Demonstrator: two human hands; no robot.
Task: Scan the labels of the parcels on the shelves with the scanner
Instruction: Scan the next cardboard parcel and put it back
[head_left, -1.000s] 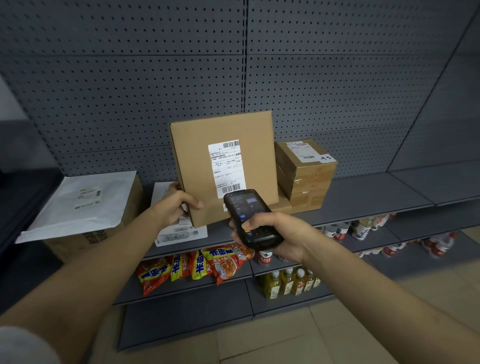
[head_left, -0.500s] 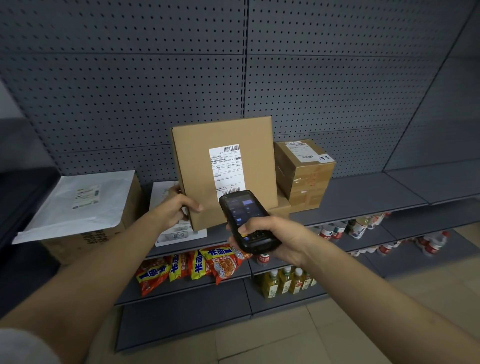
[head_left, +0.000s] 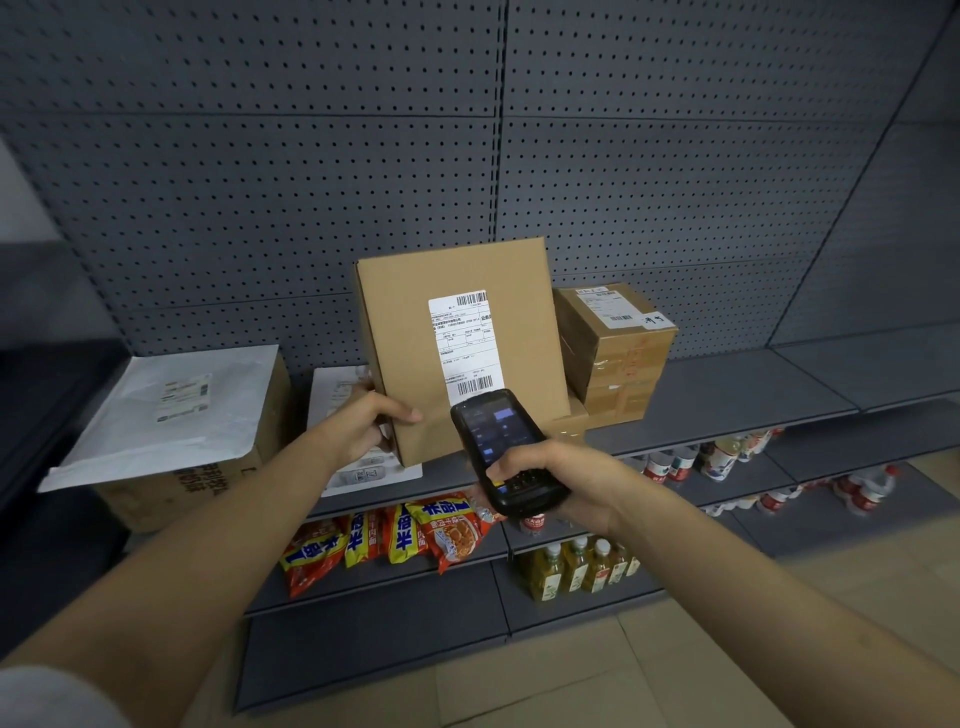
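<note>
Flat cardboard parcel (head_left: 457, 353): likely light, stiff | your left hand (head_left: 363, 423) pinches its lower-left edge | right hand (head_left: 566, 478) wraps scanner (head_left: 501, 452)

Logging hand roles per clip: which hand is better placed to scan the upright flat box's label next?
Right. The right hand holds the scanner just below the label; the left hand is busy propping the flat box.

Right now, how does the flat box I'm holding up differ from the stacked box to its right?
The flat cardboard box stands upright, steadied by the left hand; the taped box rests on another carton, untouched. The flat box is thin and broad; the taped box is chunky. The flat box's label faces the scanner in the right hand; the taped box's label lies on top. Both are brown cardboard.
</note>
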